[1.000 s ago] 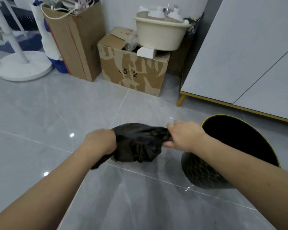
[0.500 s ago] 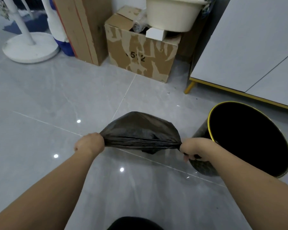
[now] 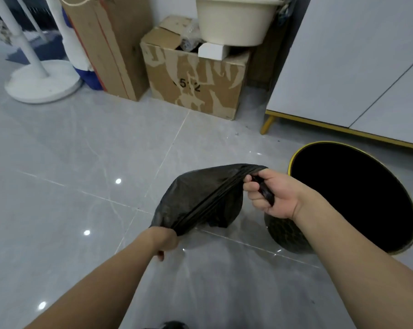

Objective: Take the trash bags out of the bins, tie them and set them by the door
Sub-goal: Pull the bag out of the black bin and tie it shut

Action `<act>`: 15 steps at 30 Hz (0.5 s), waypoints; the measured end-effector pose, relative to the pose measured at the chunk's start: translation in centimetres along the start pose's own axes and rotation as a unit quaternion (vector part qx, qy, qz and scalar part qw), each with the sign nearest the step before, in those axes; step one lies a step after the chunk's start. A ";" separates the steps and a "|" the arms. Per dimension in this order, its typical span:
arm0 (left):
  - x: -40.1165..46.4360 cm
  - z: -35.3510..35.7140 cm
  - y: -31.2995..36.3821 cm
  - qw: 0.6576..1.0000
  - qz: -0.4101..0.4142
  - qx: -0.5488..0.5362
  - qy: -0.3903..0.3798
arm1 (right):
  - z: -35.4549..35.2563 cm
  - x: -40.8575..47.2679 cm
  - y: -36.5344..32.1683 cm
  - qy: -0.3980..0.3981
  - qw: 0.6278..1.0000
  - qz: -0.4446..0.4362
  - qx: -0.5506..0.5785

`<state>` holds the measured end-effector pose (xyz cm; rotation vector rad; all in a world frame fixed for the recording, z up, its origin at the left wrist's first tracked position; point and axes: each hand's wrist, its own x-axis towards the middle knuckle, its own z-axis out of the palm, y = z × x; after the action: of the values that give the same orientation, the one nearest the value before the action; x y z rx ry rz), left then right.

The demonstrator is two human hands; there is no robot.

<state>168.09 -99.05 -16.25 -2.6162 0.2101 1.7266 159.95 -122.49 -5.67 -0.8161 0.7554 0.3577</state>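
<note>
- Two grips hold one black trash bag (image 3: 200,198) above the floor (image 3: 82,150): our left hand (image 3: 164,242) has its fingers curled round the lower, nearer end of the gathered mouth, and our right hand (image 3: 269,193) clamps the upper, farther end, with a twisted tail of plastic running through its fist.
- Between the two grips the gathered edge runs as a taut ridge, slanting up and away from the left grip toward the right one; that line is the bag's long axis for now.
- From that ridge the bag's slack body bulges to the far-left side and sags a little underneath, so it hangs between the grips rather than below either one.
- Just beyond the right grip, to its outer side, stands the bin (image 3: 357,236), its mouth dark and no liner showing.
- We judge that tying means bringing the two ends across each other; both lie equally near, each already in hand.
</note>
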 end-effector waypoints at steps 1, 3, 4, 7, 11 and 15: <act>-0.3 0.0 0.5 0.996 0.010 -0.089 0.020 | 0.0 -0.2 -0.2 -0.015 1.000 -0.008 0.010; 0.0 -0.4 1.0 0.960 0.031 -0.272 0.064 | -0.2 -0.7 -0.4 -0.028 0.999 -0.025 0.029; 0.7 -0.5 1.0 0.930 0.037 -0.355 0.087 | -0.5 -1.0 -0.4 -0.025 0.999 -0.031 0.030; 1.8 -0.9 1.0 0.821 0.030 -0.557 0.121 | -1.6 -2.1 -0.2 -0.062 0.998 -0.006 -0.018; 2.5 -1.5 1.6 0.706 0.089 -0.670 0.214 | -2.1 -3.3 0.0 -0.153 0.986 -0.006 -0.066; 2.8 0.1 3.9 0.642 0.116 -0.721 0.233 | -1.0 -2.1 -0.8 -0.067 0.991 -0.113 0.012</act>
<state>168.67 -103.21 -18.51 -4.1417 -1.6250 1.3070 158.48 -123.80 -4.16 -0.8371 0.5347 0.1977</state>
